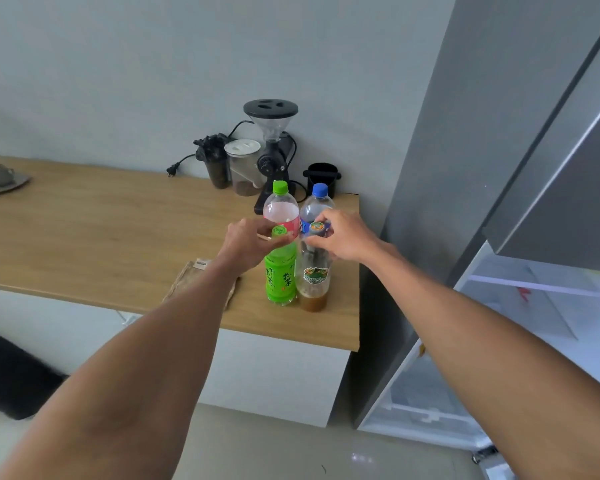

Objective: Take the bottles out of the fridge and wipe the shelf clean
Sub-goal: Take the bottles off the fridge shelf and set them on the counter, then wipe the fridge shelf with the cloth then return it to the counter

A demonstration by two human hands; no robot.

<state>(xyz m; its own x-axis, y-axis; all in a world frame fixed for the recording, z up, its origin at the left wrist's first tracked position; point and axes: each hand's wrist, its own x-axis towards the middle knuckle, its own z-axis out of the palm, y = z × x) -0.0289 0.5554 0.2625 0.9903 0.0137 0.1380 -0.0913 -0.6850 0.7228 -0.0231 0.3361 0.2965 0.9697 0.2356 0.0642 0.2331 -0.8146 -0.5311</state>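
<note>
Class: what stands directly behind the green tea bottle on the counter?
Behind the green tea bottle stands a pink-labelled bottle; its lower part is covered.

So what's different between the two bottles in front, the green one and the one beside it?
The green tea bottle is wrapped in a bright green label hiding its contents; the clear bottle shows it is almost empty, with brown liquid at the bottom. The green tea bottle's cap is green, the clear bottle's orange-topped. The left hand holds the green one, the right hand the clear one. Both stand upright on the wooden counter.
</note>
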